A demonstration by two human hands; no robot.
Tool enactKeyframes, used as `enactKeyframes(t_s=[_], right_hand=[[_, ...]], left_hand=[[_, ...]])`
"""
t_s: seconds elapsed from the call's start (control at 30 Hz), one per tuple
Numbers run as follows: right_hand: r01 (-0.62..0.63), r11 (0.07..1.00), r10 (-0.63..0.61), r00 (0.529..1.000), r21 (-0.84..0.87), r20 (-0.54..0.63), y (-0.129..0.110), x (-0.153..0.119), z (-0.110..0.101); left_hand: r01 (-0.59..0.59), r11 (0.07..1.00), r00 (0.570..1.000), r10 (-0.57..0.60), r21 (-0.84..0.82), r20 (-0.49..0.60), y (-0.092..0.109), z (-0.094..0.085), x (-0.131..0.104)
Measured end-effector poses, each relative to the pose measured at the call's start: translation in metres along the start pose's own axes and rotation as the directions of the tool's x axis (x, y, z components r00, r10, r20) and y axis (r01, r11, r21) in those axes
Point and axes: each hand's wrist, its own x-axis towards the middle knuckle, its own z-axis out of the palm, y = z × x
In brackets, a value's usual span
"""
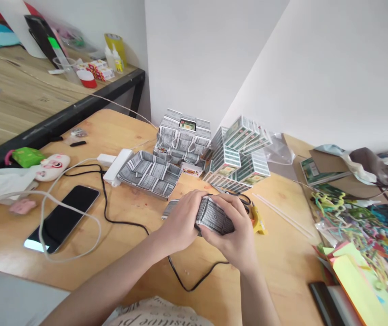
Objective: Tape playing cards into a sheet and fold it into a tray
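A grey patterned playing-card piece [215,216], box-like in shape, is held between both hands above the table. My left hand [184,220] grips its left side, fingers wrapped round the edge. Around the right side my right hand [236,226] is closed, thumb below and fingers on top. Under my left hand a loose grey card stack [170,208] partly shows. Behind the hands lies a shallow tray made of cards [151,174], and beyond it stands a larger card-covered structure [184,138]. Green-and-white card boxes [229,160] are stacked to its right.
A phone [63,217] lies at the left beside white and black cables. Near my right hand is a yellow-handled tool [259,222]. Clear sticks [284,215] lie further right. Coloured pipe cleaners [360,222] and paper sheets [356,280] crowd the right edge.
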Motion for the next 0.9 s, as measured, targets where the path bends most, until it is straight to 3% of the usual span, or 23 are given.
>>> enactKeyframes(t_s=[0.2, 0.43, 0.9], right_hand=[[-0.015, 1.000, 0.016, 0.999, 0.022, -0.041, 0.0012, -0.0043, 0.0022], [-0.008, 0.997, 0.007, 1.000, 0.078, 0.018, 0.0024, -0.0050, -0.0038], [-0.009, 0.998, 0.009, 1.000, 0.061, 0.001, 0.0037, -0.0058, -0.0029]], left_hand=[[-0.027, 0.999, 0.999, 0.028, 0.032, -0.031, -0.0011, 0.0055, 0.0010], [-0.063, 0.994, 0.998, 0.063, 0.091, -0.004, -0.0031, 0.0058, 0.0008], [-0.048, 0.990, 0.999, 0.047, 0.134, 0.017, -0.0001, 0.0057, 0.0025]])
